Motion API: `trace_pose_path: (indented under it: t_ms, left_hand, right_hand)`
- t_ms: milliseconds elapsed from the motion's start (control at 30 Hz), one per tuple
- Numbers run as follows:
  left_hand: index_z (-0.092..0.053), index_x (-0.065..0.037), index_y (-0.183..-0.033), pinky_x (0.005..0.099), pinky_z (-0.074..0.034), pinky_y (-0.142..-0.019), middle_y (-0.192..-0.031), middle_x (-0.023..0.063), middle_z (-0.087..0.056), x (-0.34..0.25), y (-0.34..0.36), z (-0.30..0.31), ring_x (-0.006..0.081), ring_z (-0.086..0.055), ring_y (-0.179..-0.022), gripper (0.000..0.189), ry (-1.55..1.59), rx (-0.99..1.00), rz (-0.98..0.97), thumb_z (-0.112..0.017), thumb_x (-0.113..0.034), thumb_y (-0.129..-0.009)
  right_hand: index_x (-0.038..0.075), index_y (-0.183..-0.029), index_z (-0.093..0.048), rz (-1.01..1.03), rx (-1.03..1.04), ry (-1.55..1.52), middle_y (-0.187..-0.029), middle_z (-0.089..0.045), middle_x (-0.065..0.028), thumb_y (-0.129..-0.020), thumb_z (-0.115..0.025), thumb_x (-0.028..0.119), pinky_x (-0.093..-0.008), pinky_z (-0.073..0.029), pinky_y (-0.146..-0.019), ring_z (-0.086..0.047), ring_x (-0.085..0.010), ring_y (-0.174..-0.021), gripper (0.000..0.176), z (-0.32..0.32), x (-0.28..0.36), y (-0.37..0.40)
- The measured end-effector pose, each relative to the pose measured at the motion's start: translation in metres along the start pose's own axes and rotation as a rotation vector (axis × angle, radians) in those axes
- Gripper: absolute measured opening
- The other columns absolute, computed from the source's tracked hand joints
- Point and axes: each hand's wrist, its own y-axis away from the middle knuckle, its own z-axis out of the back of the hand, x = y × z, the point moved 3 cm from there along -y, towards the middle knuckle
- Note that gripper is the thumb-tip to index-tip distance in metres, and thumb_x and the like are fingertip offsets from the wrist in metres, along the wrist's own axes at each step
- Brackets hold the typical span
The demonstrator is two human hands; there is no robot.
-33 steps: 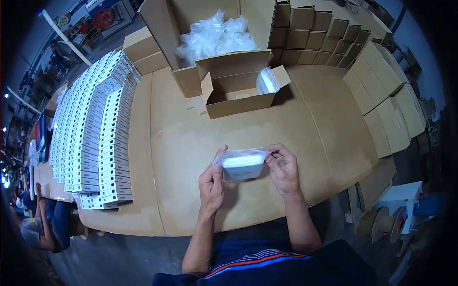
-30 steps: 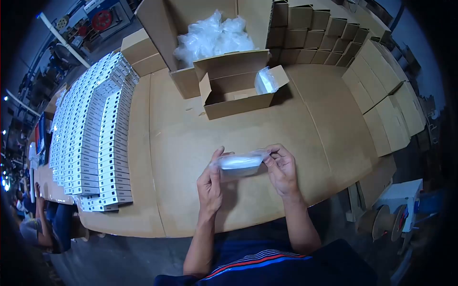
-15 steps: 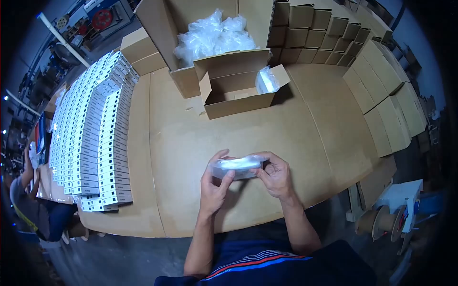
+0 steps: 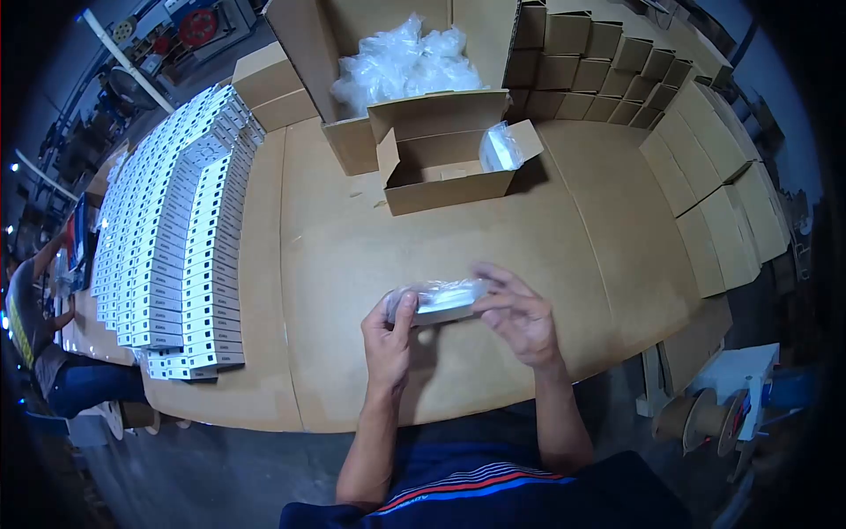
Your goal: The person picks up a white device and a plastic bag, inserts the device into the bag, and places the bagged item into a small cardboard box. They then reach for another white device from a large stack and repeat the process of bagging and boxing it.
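Observation:
Low over the table in front of me, a small white box [image 4: 445, 297] shows through clear plastic wrap. My left hand [image 4: 390, 331] is closed round its left end, with the thumb on top. At the other end, my right hand [image 4: 522, 322] has its fingers apart, the fingertips right at the edge of the plastic. Beyond both hands stands an open brown carton [image 4: 451, 196] with its flaps up. One plastic-wrapped packet [image 4: 500, 148] sits upright at the carton's right end.
Behind the carton, a large box [image 4: 352, 148] holds a heap of clear plastic bags [image 4: 405, 66]. Rows of white boxes [image 4: 207, 264] are stacked at the left. Brown cartons [image 4: 705, 167] line the back and right. A person [image 4: 53, 326] works at the far left.
My right hand has let go of the wrapped box, and its fingers have spread upward and right. The left hand keeps its hold, its thumb now higher on the plastic.

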Motion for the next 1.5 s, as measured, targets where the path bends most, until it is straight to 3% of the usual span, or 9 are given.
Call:
trace_pose_path:
  t_ms: [100,333,467,667,833,1000,1133,1300,1500]
  left_hand:
    - [-0.072,0.002,-0.108,0.0252,-0.050,-0.076,-0.093,0.0015,-0.070,0.003,0.003,-0.007,0.0075,-0.060,-0.083,0.030,-0.047,-0.022,-0.011,-0.059,-0.025,-0.106]
    - [-0.053,-0.006,-0.091,0.0205,-0.040,-0.060,-0.080,-0.0011,-0.059,0.014,0.000,0.003,0.0025,-0.049,-0.070,0.027,0.112,-0.016,0.003,-0.051,-0.026,-0.109]
    - [-0.057,-0.005,-0.107,0.0226,-0.056,-0.065,-0.084,0.0033,-0.061,0.012,0.000,0.002,0.0068,-0.062,-0.075,0.016,0.134,-0.021,-0.005,-0.053,-0.020,-0.108]
    - [-0.053,-0.003,-0.144,0.0267,-0.051,-0.081,-0.107,0.0131,-0.070,-0.013,0.001,0.006,0.0129,-0.065,-0.093,0.048,-0.155,0.238,-0.137,-0.066,-0.007,-0.098]
    - [-0.073,0.003,-0.111,0.0286,-0.052,-0.088,-0.108,0.0094,-0.068,-0.018,-0.001,0.010,0.0163,-0.066,-0.099,0.026,-0.356,0.356,-0.118,-0.077,0.002,-0.086]
    - [-0.071,0.000,-0.116,0.0317,-0.052,-0.091,-0.122,0.0119,-0.063,-0.020,-0.012,0.007,0.0186,-0.062,-0.111,0.032,-0.417,0.448,-0.222,-0.078,0.001,-0.085]
    - [-0.060,-0.004,-0.134,0.0351,-0.051,-0.095,-0.137,0.0117,-0.054,-0.030,-0.029,-0.003,0.0204,-0.056,-0.123,0.052,-0.358,0.390,-0.236,-0.078,-0.001,-0.085]
    - [-0.044,-0.017,-0.152,0.0463,-0.050,-0.102,-0.146,0.0176,-0.045,-0.046,-0.073,-0.006,0.0393,-0.054,-0.126,0.067,-0.974,0.162,-0.623,-0.073,-0.017,-0.091]
    - [-0.041,-0.018,-0.155,0.0482,-0.052,-0.097,-0.144,0.0202,-0.044,-0.037,-0.108,-0.009,0.0410,-0.057,-0.117,0.071,-1.243,0.115,-0.609,-0.072,-0.018,-0.091]
  right_hand:
    - [0.004,-0.111,-0.076,-0.101,0.159,0.155,-0.121,-0.071,-0.0156,-0.083,-0.079,0.000,-0.0340,-0.055,-0.094,-0.069,-0.0264,-0.112,0.028,-0.012,-0.004,-0.001]
    - [0.002,-0.111,-0.075,-0.224,0.053,0.074,-0.114,-0.075,-0.0151,-0.080,-0.082,0.002,-0.0344,-0.055,-0.097,-0.072,-0.0252,-0.108,0.032,-0.015,-0.012,-0.002]
    - [-0.005,-0.109,-0.072,-0.237,0.082,0.068,-0.119,-0.072,-0.0165,-0.079,-0.080,-0.004,-0.0362,-0.050,-0.105,-0.065,-0.0258,-0.119,0.032,-0.011,-0.015,-0.002]
    - [0.003,-0.107,-0.076,-0.063,0.089,0.229,-0.119,-0.072,-0.0130,-0.075,-0.084,0.002,-0.0383,-0.053,-0.101,-0.064,-0.0266,-0.123,0.033,-0.003,-0.012,-0.007]
    - [0.005,-0.105,-0.074,0.066,0.135,0.433,-0.111,-0.071,-0.0083,-0.074,-0.085,0.006,-0.0385,-0.053,-0.096,-0.065,-0.0276,-0.108,0.033,0.001,0.013,-0.016]
    - [0.004,-0.103,-0.071,0.208,0.428,0.672,-0.100,-0.069,-0.0058,-0.079,-0.081,0.005,-0.0376,-0.054,-0.085,-0.064,-0.0247,-0.100,0.026,0.007,0.031,-0.026]
    - [0.003,-0.097,-0.067,0.281,0.430,0.674,-0.092,-0.065,-0.0097,-0.081,-0.078,0.004,-0.0389,-0.055,-0.071,-0.065,-0.0287,-0.079,0.020,0.018,0.048,-0.053]
    - [0.000,-0.097,-0.065,0.263,-0.055,0.769,-0.089,-0.062,-0.0111,-0.083,-0.077,0.002,-0.0350,-0.057,-0.061,-0.068,-0.0245,-0.076,0.018,0.050,0.056,-0.107]
    - [0.000,-0.102,-0.063,0.326,-0.383,0.748,-0.091,-0.062,-0.0129,-0.086,-0.074,-0.001,-0.0365,-0.057,-0.053,-0.066,-0.0288,-0.074,0.020,0.046,0.014,-0.149]
